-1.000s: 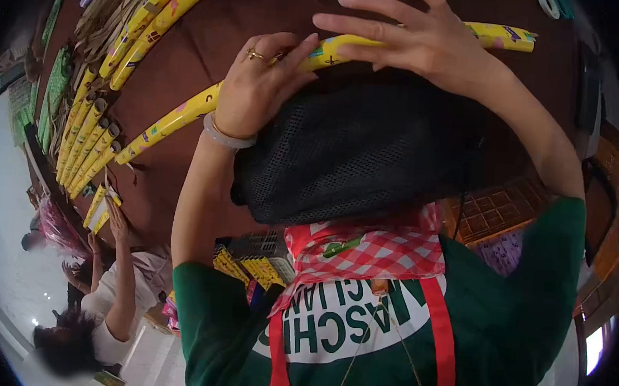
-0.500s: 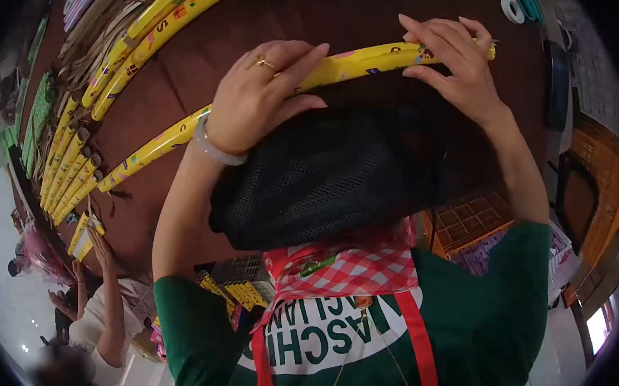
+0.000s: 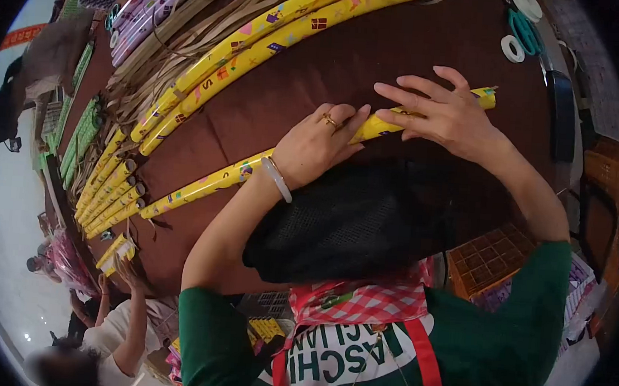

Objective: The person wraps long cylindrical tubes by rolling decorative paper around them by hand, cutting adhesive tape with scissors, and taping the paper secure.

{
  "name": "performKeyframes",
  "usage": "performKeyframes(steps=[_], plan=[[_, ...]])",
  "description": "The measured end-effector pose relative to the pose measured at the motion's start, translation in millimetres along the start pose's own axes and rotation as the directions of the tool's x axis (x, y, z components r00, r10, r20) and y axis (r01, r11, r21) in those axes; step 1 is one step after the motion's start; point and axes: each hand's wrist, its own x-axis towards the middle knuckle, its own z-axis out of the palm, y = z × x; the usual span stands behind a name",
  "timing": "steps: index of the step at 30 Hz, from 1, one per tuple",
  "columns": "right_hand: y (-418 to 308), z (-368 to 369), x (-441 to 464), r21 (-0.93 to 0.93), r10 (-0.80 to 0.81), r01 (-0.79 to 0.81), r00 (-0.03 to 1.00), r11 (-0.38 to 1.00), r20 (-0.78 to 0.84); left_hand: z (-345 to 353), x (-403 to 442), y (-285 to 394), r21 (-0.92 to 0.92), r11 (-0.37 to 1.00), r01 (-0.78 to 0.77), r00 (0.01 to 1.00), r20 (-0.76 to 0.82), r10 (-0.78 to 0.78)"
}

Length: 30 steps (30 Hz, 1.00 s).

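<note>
Shifting inward from the right end of the yellow printed tube [image 3: 213, 182], the right hand [image 3: 452, 124] has opened from its earlier curl and now lies across the tube with fingers spread, leaving that end exposed; contact here is judged to be light pressure rather than a firm hold. The left hand [image 3: 311, 144] is partly closed, fingers bent over the tube's middle portion, but its palm is hidden and a grip cannot be confirmed. The tube lies slantwise on the brown table [image 3: 346, 74], with two longer yellow tubes [image 3: 275, 48] beyond it.
</note>
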Motion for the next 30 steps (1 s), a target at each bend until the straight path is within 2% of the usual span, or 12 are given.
performKeyframes(steps=[2,3,5,7,9,13,16,18,20,25,27,30], plan=[[-0.3,7.8,-7.6,-0.147,-0.069,0.047,0.987,0.988,-0.146,0.4,2.9,-0.8,0.030,0.999,-0.034,0.999,-0.019,0.035],[-1.9,11.1,-11.2,-0.149,-0.069,0.047,0.987,0.988,-0.142,0.6,3.6,-0.8,0.022,0.999,-0.040,0.999,-0.019,0.040],[-3.8,11.9,-17.0,-0.159,-0.048,0.005,0.963,0.987,-0.267,1.0,5.7,-1.8,0.013,0.998,-0.055,0.998,-0.022,0.055],[-5.9,8.6,-22.6,-0.161,-0.034,-0.006,0.969,0.987,-0.244,0.0,5.9,-1.8,0.015,0.999,-0.048,0.999,-0.004,0.049],[-11.7,10.9,-25.0,0.071,0.209,-0.196,0.928,0.978,-0.308,-1.0,6.2,0.4,0.027,0.998,-0.054,0.999,-0.003,0.054],[-21.9,-4.5,-7.8,0.031,0.329,-0.329,0.931,0.944,-0.156,-0.9,7.1,1.5,0.016,0.996,-0.085,0.996,-0.020,0.085],[-24.6,-2.8,5.8,-0.004,0.182,-0.184,0.974,0.983,-0.137,-2.1,7.3,0.5,-0.057,0.995,-0.076,0.996,-0.054,0.073],[-26.6,3.2,7.9,0.013,0.181,-0.182,0.972,0.983,-0.150,-0.4,5.4,-0.9,-0.060,0.996,-0.069,0.996,-0.063,0.065],[-20.8,4.5,3.6,0.056,0.112,-0.107,0.987,0.993,-0.117,-1.4,3.6,0.0,-0.066,0.996,-0.063,0.995,-0.079,0.058],[-27.8,11.4,-21.1,0.053,0.083,-0.071,0.962,0.996,-0.259,1.3,2.1,2.2,-0.142,0.988,-0.056,0.995,-0.091,0.043],[-30.1,11.8,-29.0,0.092,0.205,-0.185,0.928,0.978,-0.311,0.8,1.9,3.5,-0.108,0.993,-0.053,0.996,-0.074,0.045],[-26.2,0.0,-29.9,0.068,0.344,-0.337,0.908,0.939,-0.241,0.2,2.5,5.7,-0.052,0.997,-0.049,0.997,-0.059,0.046]])
